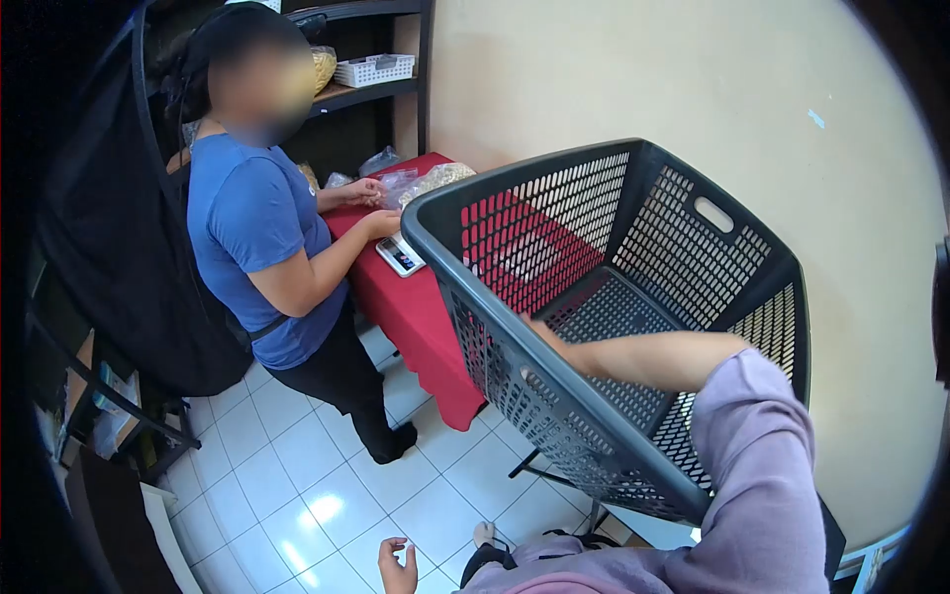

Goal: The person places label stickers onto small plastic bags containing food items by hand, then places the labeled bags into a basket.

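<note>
A large dark grey plastic basket (717, 272) with slatted walls fills the right half of the view, tilted, its inside showing. My right arm reaches over it, and my right hand (551, 342) is closed on the side wall just inside the rim, its fingers partly hidden and blurred. Low in the view, away from the basket, my left hand (398, 568) hangs over the tiled floor, fingers loosely curled and apart from the thumb, with nothing visible in it.
A person in a blue shirt (259, 223) stands at a table with a red cloth (416, 327), both hands near a small scale (400, 255) and clear plastic bags (435, 181). Behind are dark shelves with a white basket (376, 69). A beige wall stands at the right.
</note>
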Tool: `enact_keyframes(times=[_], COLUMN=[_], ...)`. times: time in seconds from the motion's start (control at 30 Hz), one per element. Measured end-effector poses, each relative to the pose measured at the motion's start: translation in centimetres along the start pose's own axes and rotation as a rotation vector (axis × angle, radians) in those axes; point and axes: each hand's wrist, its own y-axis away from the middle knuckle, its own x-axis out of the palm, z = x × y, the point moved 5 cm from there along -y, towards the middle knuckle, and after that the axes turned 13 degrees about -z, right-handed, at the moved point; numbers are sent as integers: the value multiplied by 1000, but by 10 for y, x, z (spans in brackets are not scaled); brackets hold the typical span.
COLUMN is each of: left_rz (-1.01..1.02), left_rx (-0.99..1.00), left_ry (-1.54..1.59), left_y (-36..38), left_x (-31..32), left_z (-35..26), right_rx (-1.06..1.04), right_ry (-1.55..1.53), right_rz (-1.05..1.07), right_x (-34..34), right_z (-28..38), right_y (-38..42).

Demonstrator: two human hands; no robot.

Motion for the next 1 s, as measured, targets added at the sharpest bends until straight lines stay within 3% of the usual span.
enact_keyframes(times=[0.13,0.2,0.3,0.43,0.47,0.5,0.53,0.6,0.63,0.73,0.8,0.87,0.9,1.0], left_rz=[27,98,303,645,797,950,983,1255,1265,1535,1603,1813,1833,1657], left_rx=[77,9,53,46,74,101,112,-36,-35,7,-23,342,295,477], left_ry=[22,0,-10,142,204,266,256,148,-97,95,47,14,84,340], left_y=[2,3,8,24,31,39,43,64,73,103,125,154,167,195], left_x=[1,9,33,76,86,97,104,120,117,149,168,189,199,239], left_z=[-1,-4,-8,-29,-41,-54,-67,-92,-141,-153,-174,-215,-235,-292], right_rx=[-172,-235,-449,-582,-483,-547,-497,-491,-461,-336,-333,-213,-165,-2], right_ry=[15,-89,-157,-181,-266,-240,-184,-86,-72,76,62,263,236,130], right_rz=[-191,-203,-362,-574,-552,-612,-689,-832,-850,-871,-950,-975,-987,-1023], right_x=[-101,-140,-198,-290,-312,-337,-359,-400,-414,-442,-444,-436,-426,-373], right_z=[77,96,120,138,143,138,136,119,108,68,30,-16,-42,-110], right_y=[33,42,60,100,122,135,158,199,223,296,341,383,402,447])
